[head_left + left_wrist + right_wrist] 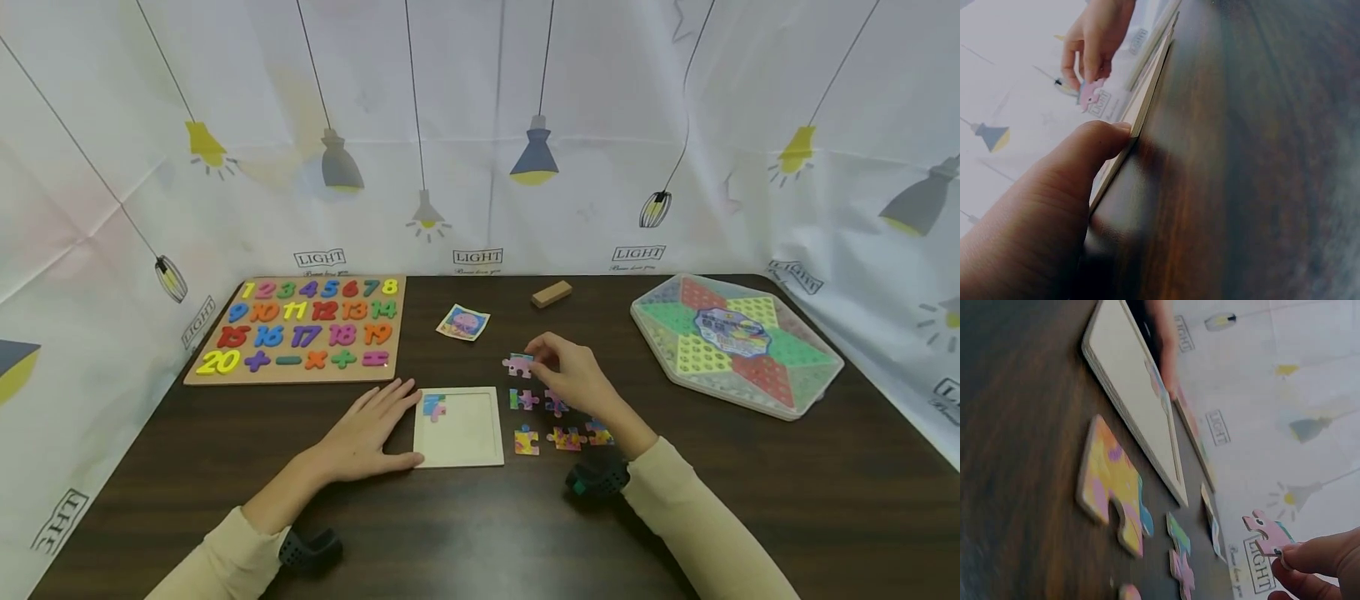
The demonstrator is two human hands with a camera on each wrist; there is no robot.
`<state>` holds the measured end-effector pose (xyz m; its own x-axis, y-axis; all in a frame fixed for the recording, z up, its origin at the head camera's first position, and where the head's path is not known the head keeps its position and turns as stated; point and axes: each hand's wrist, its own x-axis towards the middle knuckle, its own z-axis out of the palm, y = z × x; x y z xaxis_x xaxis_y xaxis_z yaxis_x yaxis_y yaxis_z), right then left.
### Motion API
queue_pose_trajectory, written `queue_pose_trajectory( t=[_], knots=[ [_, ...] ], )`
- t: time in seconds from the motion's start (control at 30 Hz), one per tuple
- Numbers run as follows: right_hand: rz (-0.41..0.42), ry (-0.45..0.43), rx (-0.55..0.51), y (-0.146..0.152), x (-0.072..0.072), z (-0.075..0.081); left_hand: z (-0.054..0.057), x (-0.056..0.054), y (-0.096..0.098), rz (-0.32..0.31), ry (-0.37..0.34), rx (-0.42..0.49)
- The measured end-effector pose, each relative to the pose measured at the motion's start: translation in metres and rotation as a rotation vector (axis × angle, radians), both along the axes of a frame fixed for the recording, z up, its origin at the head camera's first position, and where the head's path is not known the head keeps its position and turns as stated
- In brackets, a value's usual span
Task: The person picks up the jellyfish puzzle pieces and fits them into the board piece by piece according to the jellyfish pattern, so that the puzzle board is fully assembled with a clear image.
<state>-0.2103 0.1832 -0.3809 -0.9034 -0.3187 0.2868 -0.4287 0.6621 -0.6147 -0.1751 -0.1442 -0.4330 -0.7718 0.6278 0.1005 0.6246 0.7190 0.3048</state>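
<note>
A pink jigsaw piece (1267,532) with a bit of blue is pinched between thumb and fingers of my right hand (573,375), lifted above the table in the wrist views. My left hand (367,433) lies with spread fingers along the left side of a pale wooden puzzle tray (465,429), thumb and fingertips at its edge. One blue and pink piece (433,407) sits in the tray's upper left corner. Right of the tray lie several loose pieces, among them a yellow one (527,442), a green and pink one (523,400) and a yellow-pink one (567,439).
A small picture card (463,322) and a wooden block (551,294) lie farther back. At the back left is a number board (292,371); at the right rests a hexagonal game box (738,342). A printed cloth (480,200) hangs behind the dark table (420,533).
</note>
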Motion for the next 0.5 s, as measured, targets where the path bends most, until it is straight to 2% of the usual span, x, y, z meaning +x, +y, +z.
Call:
queue_pose_trajectory(
  t=[0.5],
  knots=[
    [0.143,-0.021,-0.041,-0.040,0.003,0.001,0.000,-0.001,-0.001,0.004,0.000,-0.008]
  ],
)
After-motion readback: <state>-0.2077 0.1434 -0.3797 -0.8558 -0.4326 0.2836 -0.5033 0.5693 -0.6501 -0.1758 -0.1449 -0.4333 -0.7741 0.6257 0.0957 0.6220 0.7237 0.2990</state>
